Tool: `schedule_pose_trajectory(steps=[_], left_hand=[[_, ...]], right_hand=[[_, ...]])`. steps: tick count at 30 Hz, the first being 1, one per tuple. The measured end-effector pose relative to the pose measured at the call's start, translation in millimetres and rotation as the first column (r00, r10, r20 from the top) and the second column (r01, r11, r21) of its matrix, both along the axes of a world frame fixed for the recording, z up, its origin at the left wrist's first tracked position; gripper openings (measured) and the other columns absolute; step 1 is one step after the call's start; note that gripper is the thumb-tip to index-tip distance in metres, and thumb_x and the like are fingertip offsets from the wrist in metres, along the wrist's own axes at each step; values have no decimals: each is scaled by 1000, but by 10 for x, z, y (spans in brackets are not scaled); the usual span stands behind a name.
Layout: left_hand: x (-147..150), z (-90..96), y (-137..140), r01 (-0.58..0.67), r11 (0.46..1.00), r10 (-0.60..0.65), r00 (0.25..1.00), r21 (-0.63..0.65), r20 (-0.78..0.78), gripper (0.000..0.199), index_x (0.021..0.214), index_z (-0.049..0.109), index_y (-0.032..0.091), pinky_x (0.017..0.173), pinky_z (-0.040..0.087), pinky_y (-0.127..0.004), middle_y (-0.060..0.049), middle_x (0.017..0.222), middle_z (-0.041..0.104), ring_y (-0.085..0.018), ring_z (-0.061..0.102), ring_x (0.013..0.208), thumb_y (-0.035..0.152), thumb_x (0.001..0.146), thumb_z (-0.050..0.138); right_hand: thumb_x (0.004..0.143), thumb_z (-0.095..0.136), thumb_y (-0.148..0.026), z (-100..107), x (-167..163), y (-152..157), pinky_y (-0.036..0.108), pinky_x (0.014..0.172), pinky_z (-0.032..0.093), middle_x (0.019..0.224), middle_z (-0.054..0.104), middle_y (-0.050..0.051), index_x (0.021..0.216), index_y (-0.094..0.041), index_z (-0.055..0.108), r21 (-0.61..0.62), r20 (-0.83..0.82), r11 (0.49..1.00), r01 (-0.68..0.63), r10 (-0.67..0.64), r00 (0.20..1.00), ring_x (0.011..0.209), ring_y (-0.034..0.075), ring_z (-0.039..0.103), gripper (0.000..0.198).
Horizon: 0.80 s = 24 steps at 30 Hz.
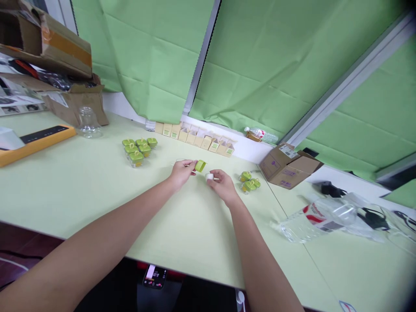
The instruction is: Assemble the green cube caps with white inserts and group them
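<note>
My left hand [182, 173] is closed on a small green lid [200, 166], tilted so its hollow side faces right. Just to the right, my right hand [222, 185] pinches a small white round piece [209, 176], a little apart from the lid. A faint clear edge shows behind my left hand; I cannot tell what it is. To the left stands a cluster of several small clear jars with green lids [136, 156]. A smaller group of similar green-lidded jars [248, 186] stands right of my right hand.
A row of small tan boxes [195, 136] lines the table's back edge. Cardboard boxes [74, 102] and a clear glass bottle [88, 123] stand at the left. Another cardboard box [279, 167] and a large plastic bottle [312, 221] are at the right. A phone [155, 276] lies below the table edge.
</note>
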State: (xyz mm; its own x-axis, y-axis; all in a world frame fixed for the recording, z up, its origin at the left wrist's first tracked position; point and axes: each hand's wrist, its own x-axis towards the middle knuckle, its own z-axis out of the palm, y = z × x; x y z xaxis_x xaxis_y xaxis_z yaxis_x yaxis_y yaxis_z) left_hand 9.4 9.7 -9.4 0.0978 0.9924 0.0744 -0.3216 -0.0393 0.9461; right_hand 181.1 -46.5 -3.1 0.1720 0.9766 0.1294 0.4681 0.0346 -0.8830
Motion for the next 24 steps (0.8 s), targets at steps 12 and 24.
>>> schedule_pose_trajectory(steps=[12, 24], left_hand=[[7, -12, -17, 36, 996, -37, 999, 83, 3, 38, 86, 77, 14, 75, 58, -37, -10, 96, 72, -21, 66, 85, 49, 70, 75], [26, 3, -58, 36, 993, -46, 995, 114, 90, 38, 84, 77, 14, 87, 59, -43, -9, 97, 71, -21, 66, 89, 49, 69, 77]], right_hand=[[59, 84, -30, 213, -165, -119, 34, 85, 53, 101, 67, 1, 94, -23, 59, 82, -536, 993, -82, 113, 837, 90, 16, 65, 44], [61, 86, -31, 143, -235, -67, 30, 80, 51, 100, 69, 3, 95, -22, 61, 200, -494, 979, -27, 125, 860, 86, 15, 65, 44]])
